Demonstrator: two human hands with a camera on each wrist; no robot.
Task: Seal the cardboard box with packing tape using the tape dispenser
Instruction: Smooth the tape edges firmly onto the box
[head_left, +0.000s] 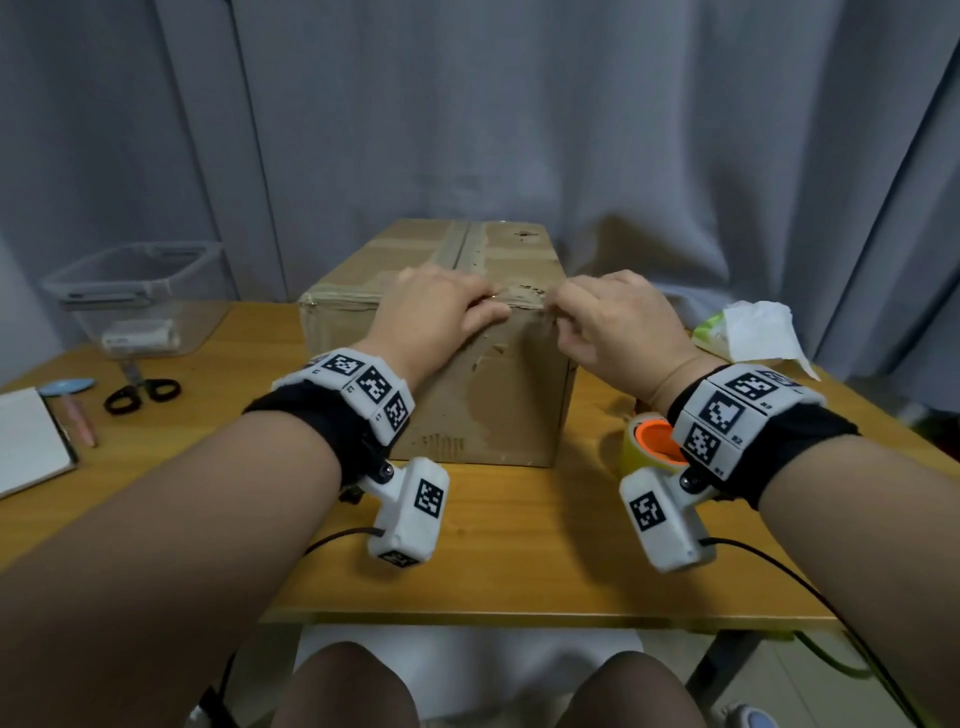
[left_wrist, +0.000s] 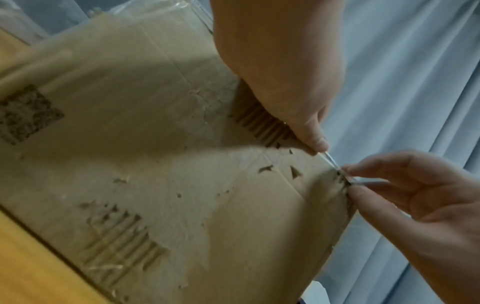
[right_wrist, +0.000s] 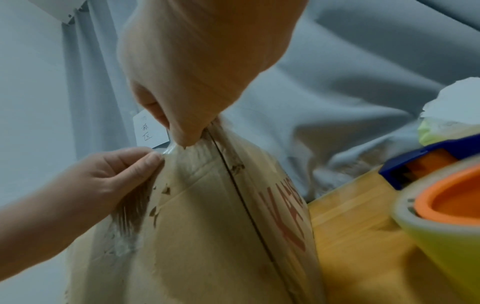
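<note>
A worn cardboard box (head_left: 467, 395) stands in the middle of the wooden table (head_left: 519, 551), with older tape along its top seam. Both hands meet at the near top edge. My left hand (head_left: 493, 306) lies over that edge and pinches a clear tape strip (head_left: 524, 301) against it. My right hand (head_left: 558, 312) pinches the same strip (right_wrist: 168, 150) between thumb and forefinger just to the right. The tape dispenser (head_left: 652, 441), blue-framed with an orange core and a yellowish roll (right_wrist: 441, 205), sits on the table right of the box, half hidden by my right wristband.
A clear plastic bin (head_left: 135, 291) stands at the back left, with black scissors (head_left: 140, 392), a pen and a notebook (head_left: 26, 447) in front of it. A tissue pack (head_left: 748, 332) lies at the back right. Grey curtains hang close behind the box.
</note>
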